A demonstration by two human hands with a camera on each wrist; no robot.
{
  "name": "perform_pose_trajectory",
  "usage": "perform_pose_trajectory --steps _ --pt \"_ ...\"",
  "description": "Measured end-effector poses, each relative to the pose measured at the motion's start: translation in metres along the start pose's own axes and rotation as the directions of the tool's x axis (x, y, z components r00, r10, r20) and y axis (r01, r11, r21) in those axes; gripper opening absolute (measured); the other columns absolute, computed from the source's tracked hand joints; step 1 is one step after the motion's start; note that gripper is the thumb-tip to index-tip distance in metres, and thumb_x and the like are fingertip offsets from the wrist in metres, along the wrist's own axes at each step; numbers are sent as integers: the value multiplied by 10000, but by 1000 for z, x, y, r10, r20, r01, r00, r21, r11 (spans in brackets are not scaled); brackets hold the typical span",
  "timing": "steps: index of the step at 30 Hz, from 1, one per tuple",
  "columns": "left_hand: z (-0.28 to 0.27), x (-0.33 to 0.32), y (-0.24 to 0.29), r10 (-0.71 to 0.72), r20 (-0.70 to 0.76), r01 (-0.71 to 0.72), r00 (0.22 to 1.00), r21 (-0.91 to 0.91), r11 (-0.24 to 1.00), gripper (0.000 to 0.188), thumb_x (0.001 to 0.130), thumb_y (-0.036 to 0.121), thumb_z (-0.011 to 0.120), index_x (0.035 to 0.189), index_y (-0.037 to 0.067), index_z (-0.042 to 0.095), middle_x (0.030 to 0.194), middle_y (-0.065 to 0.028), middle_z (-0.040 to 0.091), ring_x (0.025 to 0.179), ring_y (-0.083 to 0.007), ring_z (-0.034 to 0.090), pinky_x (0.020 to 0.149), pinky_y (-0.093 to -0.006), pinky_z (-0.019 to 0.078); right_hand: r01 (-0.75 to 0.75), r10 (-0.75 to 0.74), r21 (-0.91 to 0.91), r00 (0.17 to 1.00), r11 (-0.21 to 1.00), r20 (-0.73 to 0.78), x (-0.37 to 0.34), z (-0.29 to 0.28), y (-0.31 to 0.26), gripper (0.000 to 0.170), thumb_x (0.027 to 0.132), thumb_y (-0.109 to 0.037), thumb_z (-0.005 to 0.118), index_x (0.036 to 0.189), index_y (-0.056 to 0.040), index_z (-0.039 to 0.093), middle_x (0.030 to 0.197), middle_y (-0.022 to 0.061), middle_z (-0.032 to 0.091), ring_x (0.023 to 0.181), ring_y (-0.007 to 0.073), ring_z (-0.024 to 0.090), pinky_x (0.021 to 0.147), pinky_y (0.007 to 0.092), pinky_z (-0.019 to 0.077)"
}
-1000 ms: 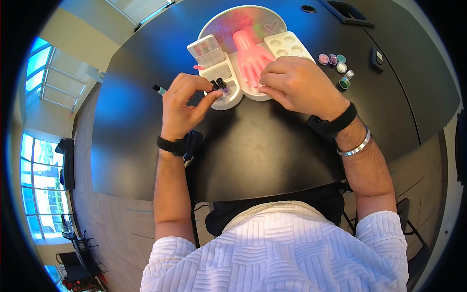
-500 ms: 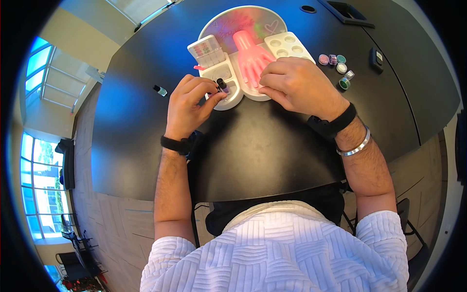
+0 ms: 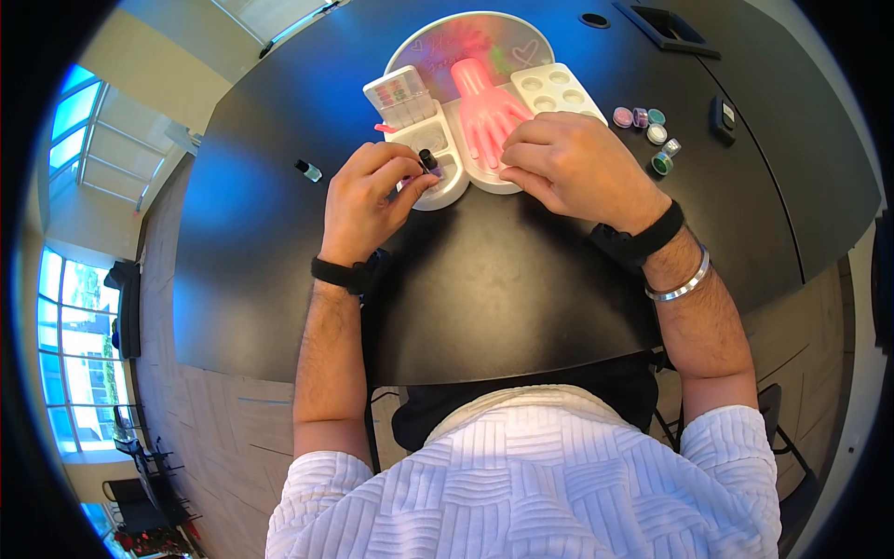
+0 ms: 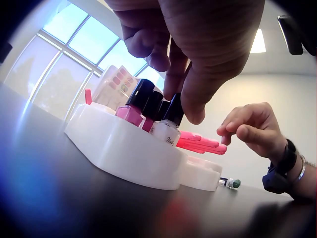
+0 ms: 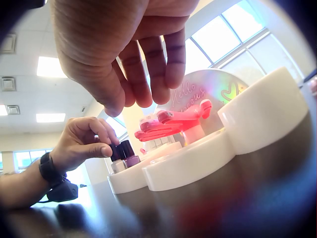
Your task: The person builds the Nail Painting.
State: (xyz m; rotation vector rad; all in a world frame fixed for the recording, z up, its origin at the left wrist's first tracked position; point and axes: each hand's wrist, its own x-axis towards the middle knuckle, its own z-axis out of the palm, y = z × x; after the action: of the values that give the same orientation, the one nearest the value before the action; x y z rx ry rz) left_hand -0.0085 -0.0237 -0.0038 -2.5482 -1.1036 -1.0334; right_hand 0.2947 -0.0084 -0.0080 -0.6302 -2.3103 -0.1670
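My left hand [image 3: 371,200] pinches the black cap of a clear nail polish bottle [image 4: 166,132] between thumb and finger, the bottle in the front compartment of the white stand [image 4: 126,151]. Beside it stand a pink bottle [image 4: 131,113] and others with black caps; a purple one [image 5: 132,159] shows in the right wrist view. My right hand [image 3: 582,168] hovers with relaxed, bent fingers over the fingertips of the pink model hand [image 3: 486,116], holding nothing; the right wrist view shows a gap between them.
A pale green bottle [image 3: 308,170] lies on the table left of the stand. To the right are several small glitter jars [image 3: 656,134] and a black device [image 3: 722,119]. A white tray with round wells [image 3: 556,90] and a nail-colour case [image 3: 399,97] flank the model hand.
My left hand has moved slightly right and closer to the stand's front compartment, uncovering the pale green bottle on the table. My right hand has stayed nearly still.
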Motion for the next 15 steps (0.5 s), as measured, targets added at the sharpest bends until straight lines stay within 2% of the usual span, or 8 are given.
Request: perform_pose_trajectory --steps 4,8,11,13,14,15 --pt "-5 0 1 -29 -53 28 998 -13 1000 195 867 124 934 916 54 759 1021 -47 777 860 -206 705 701 -323 564 2 -2 -1 1000 1000 0 0 -1 -1 172 959 -215 784 885 -65 745 883 83 712 865 307 726 788 441 586" --pt "-23 -4 -22 -233 -224 239 946 -1 971 144 925 111 904 946 36 783 1024 -35 785 692 -88 618 612 -254 503 10 -10 -6 1000 1000 -5 1 -3 -2 174 961 -211 784 882 -63 739 883 83 711 867 307 726 790 440 585" --pt "-40 -17 -57 -286 -301 320 910 71 945 125 954 125 874 976 39 785 1002 -52 783 690 -99 620 621 -263 499 12 -12 -10 1000 1000 -2 1 -3 -2 182 962 -215 786 878 -62 734 884 81 711 865 304 724 789 438 584" --pt "-45 -31 -82 -489 -314 547 814 131 827 119 975 116 815 1077 62 782 1037 -61 767 775 -196 680 719 -340 569 14 -14 -14 1000 1000 -12 0 -2 -1 184 961 -218 789 874 -67 729 881 75 708 858 299 721 785 434 582" --pt "-44 -39 -94 -489 -315 549 813 134 825 119 975 116 815 1077 62 782 1037 -61 767 775 -196 680 719 -340 569 16 -16 -11 1000 1000 -14 0 -2 -1 184 961 -218 789 874 -67 729 881 75 708 858 299 721 785 434 582" --pt "-43 -47 -107 -501 -322 571 803 177 801 178 991 118 790 1164 77 774 1078 -75 760 831 -217 692 767 -357 574 19 -19 -11 1000 1000 -21 0 -3 -1 184 959 -221 792 874 -70 729 879 71 706 854 296 720 781 432 581"
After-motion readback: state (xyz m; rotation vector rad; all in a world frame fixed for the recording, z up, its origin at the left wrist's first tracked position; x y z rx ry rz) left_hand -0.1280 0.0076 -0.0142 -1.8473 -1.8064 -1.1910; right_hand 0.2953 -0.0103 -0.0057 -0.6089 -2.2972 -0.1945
